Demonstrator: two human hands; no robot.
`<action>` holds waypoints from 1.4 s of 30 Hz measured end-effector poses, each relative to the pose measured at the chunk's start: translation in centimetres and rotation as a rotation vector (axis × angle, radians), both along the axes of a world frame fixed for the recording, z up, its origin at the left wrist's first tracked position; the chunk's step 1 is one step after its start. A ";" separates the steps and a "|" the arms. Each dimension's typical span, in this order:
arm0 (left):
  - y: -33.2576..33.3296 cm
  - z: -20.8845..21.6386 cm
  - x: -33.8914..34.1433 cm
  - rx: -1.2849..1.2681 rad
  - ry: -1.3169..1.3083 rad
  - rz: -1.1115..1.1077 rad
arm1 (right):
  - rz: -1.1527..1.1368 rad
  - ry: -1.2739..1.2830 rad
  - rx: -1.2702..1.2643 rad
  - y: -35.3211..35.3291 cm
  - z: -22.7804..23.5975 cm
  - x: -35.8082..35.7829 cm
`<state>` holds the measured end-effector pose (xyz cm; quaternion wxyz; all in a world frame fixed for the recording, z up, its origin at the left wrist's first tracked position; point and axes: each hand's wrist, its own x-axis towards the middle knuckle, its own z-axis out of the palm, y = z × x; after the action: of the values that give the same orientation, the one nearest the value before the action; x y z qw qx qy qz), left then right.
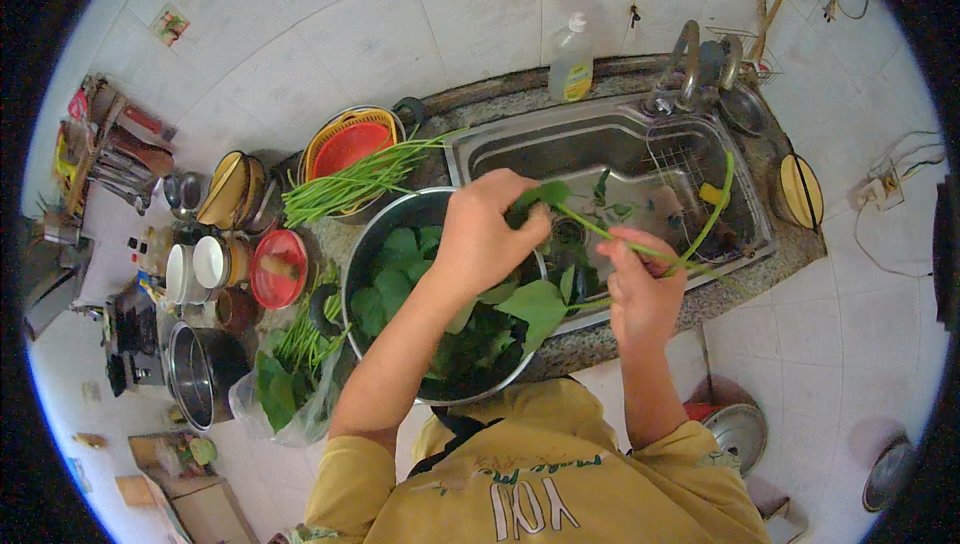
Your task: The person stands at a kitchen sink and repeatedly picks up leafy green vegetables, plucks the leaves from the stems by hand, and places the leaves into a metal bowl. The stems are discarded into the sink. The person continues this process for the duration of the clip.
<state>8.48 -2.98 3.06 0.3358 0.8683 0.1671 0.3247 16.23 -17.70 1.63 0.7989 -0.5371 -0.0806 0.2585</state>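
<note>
Between my hands stretches a long leafy green stem [592, 227]. My left hand [490, 229] pinches its leafy end above a large dark pot [505, 384]. My right hand [645, 279] grips the stem farther along, over the sink's near edge, and part of the stem is hidden behind its fingers. Broad green leaves [395, 262] fill much of the pot, and one large leaf [538, 312] hangs over its right rim. Beyond my right hand, a pale green stalk [715, 219] curves up over the sink.
A steel sink [480, 139] with taps [688, 64] lies at the back right, a soap bottle [572, 64] behind it. Left of the pot are trimmed stems [350, 179] on a colander, a red lid [278, 269], a plastic bag of greens [285, 394] and an empty dark pot [205, 374].
</note>
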 end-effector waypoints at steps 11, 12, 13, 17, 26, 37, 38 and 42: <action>2.6 -1.6 -2.0 -0.221 -0.129 0.507 | -0.018 -0.443 -0.022 1.3 -2.0 -2.7; 5.1 -3.2 -3.2 -0.348 -0.137 0.599 | -0.047 -0.483 -0.016 0.3 -1.5 -2.6; 5.9 -3.6 -4.2 -0.326 -0.114 0.573 | -0.093 -0.526 -0.015 -0.4 -1.0 -2.1; 6.8 -5.3 -8.8 -0.180 0.344 0.118 | -0.002 -0.116 0.171 -1.6 -0.9 -0.8; 5.6 -8.5 -5.6 0.099 0.602 -0.099 | -0.018 0.129 0.272 -1.8 -1.7 0.6; 6.4 -13.6 -3.6 0.085 0.721 0.076 | -0.125 0.151 0.191 -3.4 -1.9 1.4; 6.3 -13.5 -3.4 0.051 0.716 0.079 | -0.135 0.158 0.191 -3.5 -1.9 1.4; 5.6 -12.4 -3.1 0.039 0.813 0.062 | -0.132 0.182 0.190 -3.4 -1.9 1.5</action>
<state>5.34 2.58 -9.38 0.2161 0.9266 0.3061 -0.0318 17.77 -21.08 -0.22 0.8653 -0.4377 0.0034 0.2442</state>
